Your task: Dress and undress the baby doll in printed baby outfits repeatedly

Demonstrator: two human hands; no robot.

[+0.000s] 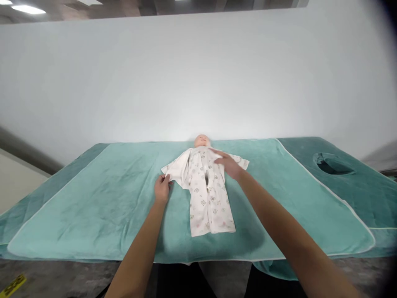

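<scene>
A baby doll (pixel 202 140) lies on its back with its head toward the wall. White patterned baby clothes (pixel 198 198) cover its body, sleeves spread to both sides and legs pointing toward me. There is an opening at the crotch. My left hand (pixel 162 188) pinches the end of the left-side sleeve between thumb and fingers. Over the chest, near the right-side sleeve, my right hand (pixel 228 164) hovers or rests with fingers stretched out; whether it touches the cloth I cannot tell. Part of that sleeve is hidden behind it.
Beneath the doll a light green blanket (pixel 102 198) with white edging covers a padded massage-type bed (pixel 297 151), which has a face hole (pixel 333 164) at the right. A white wall (pixel 198 78) stands behind. Yellow tape (pixel 13 285) marks the floor at lower left.
</scene>
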